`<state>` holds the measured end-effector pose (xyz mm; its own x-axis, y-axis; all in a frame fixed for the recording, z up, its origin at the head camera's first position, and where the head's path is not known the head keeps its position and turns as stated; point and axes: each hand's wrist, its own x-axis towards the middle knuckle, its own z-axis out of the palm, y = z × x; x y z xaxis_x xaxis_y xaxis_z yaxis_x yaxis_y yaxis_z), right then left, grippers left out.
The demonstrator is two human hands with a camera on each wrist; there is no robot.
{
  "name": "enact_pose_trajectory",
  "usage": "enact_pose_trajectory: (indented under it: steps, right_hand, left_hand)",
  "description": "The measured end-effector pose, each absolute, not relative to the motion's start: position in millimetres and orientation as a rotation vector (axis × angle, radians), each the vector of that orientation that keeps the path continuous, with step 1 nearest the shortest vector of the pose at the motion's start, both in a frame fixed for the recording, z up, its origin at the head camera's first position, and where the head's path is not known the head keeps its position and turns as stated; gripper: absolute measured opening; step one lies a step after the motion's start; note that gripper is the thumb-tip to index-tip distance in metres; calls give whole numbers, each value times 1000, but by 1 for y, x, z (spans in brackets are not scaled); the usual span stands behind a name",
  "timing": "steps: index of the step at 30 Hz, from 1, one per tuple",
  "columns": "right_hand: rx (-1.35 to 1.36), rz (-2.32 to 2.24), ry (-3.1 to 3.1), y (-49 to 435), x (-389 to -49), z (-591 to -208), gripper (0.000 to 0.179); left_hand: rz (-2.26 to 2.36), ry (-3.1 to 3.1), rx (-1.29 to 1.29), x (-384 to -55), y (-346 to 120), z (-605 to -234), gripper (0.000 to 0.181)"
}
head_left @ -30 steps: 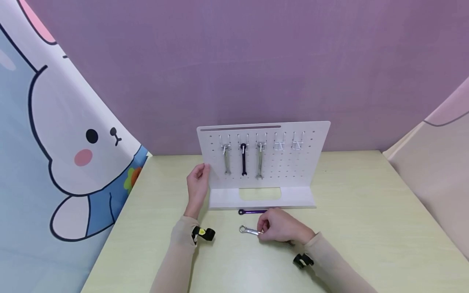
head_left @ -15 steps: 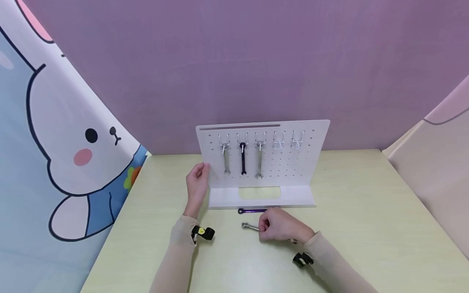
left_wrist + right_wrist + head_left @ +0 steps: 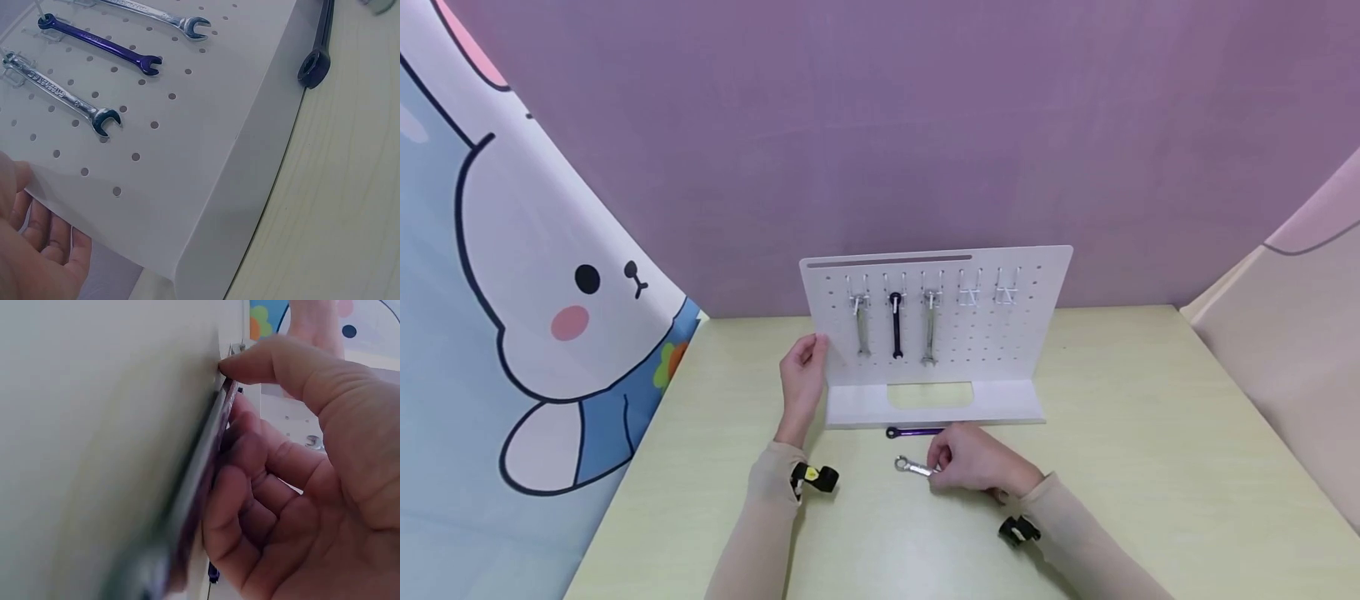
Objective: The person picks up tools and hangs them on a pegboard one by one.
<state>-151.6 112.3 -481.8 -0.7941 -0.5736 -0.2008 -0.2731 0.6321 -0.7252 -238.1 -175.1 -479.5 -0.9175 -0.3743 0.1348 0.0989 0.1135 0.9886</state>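
My right hand pinches a silver combination wrench low over the table, its ring end pointing left. In the right wrist view the thumb and curled fingers meet along the wrench, whose near end is blurred. At the white pegboard's left edge, my left hand holds on, thumb in front and fingers behind in the left wrist view. On the board's hooks hang a silver wrench, a dark purple wrench and another silver wrench. A second purple wrench lies before the base, partly hidden by my right hand.
Two bare wire hooks sit on the board's right half. The board's base rests on the pale wooden table. Behind stands a purple backdrop, with a rabbit-print cloth at the left.
The wrench in my right hand rolls edge-on, then back with its ring face showing, and ends slightly farther right. My left hand stays at the board's edge.
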Motion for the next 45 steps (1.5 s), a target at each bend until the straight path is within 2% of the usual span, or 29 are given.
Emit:
enact_pose_trajectory:
  steps: [15, 24, 30, 36, 45]
  right_hand:
    - [-700, -921, 2388, 112, -146, -482, 21]
    - [-760, -952, 2332, 116, -150, -483, 18]
    - [-870, -926, 2328, 122, -156, -479, 9]
    - [-827, -1012, 2272, 125, -160, -474, 5]
    - [-811, -1164, 2208, 126, -164, -467, 16]
  left_hand:
    - [-1872, -2072, 281, -236, -177, -483, 31]
    - [-1867, -2054, 282, -236, -178, -484, 30]
    - [-1869, -2041, 266, -239, -177, -485, 30]
    - [-1870, -2041, 273, -239, -176, -484, 31]
    - [-1869, -2037, 264, -240, -176, -482, 32]
